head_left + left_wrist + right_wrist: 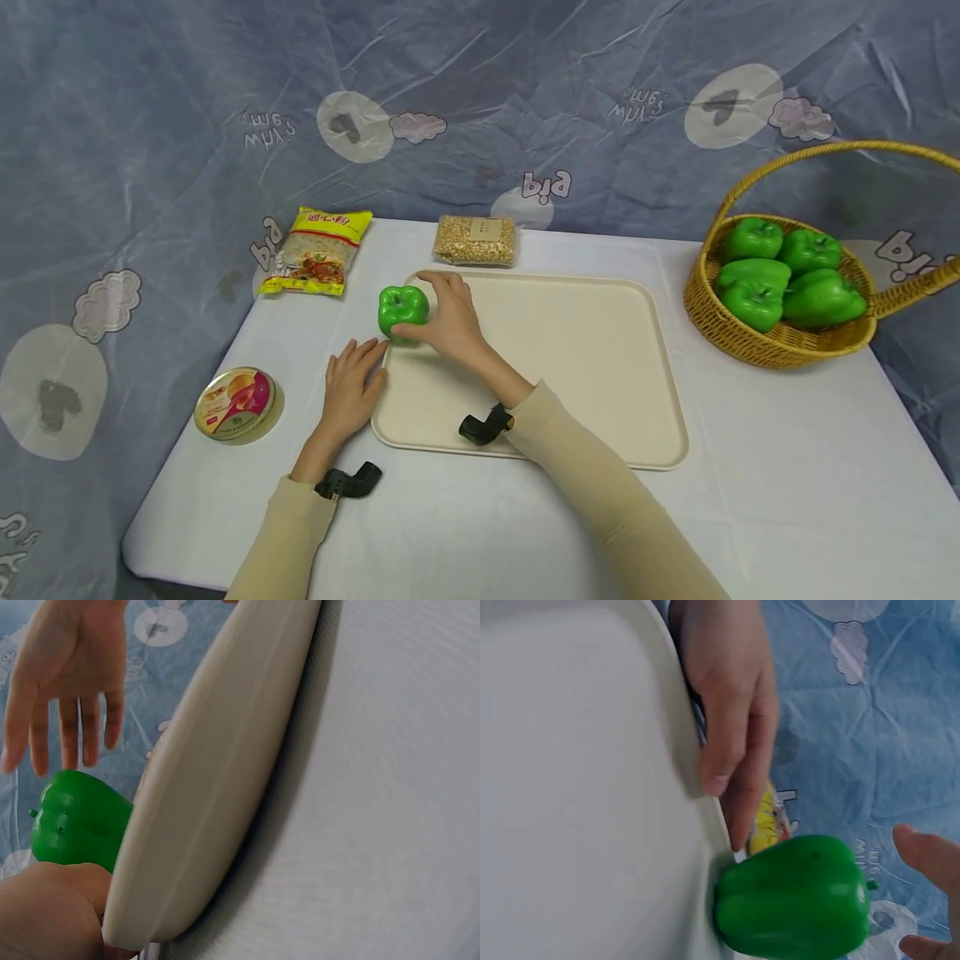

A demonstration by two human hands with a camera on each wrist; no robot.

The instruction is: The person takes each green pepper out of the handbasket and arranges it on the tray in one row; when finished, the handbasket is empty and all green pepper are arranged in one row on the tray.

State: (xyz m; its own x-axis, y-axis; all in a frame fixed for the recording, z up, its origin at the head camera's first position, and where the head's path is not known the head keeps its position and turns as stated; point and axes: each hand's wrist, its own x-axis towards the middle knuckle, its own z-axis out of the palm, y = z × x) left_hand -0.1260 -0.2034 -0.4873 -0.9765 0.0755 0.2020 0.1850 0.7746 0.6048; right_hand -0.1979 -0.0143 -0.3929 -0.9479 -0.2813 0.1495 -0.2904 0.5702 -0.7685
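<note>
A green bell pepper [403, 307] sits at the tray's far left corner, over the rim. My right hand [450, 321] is just right of it, thumb and fingers spread. The right wrist view shows a gap between the fingers and the pepper [795, 900]; in the left wrist view the right hand [71, 682] has straight fingers above it. Along the left side of the beige tray [555, 367], my left hand [351, 392] lies with fingers extended and thumb at the rim. In the right wrist view the left hand [735, 712] touches that edge.
A wicker basket [780, 356] with several green peppers [753, 304] stands at the right. Behind the tray lie a yellow bag [318, 250] and a pack of grains [476, 242]. A round tin [237, 405] is at the left. White cloth [787, 467] covers the table.
</note>
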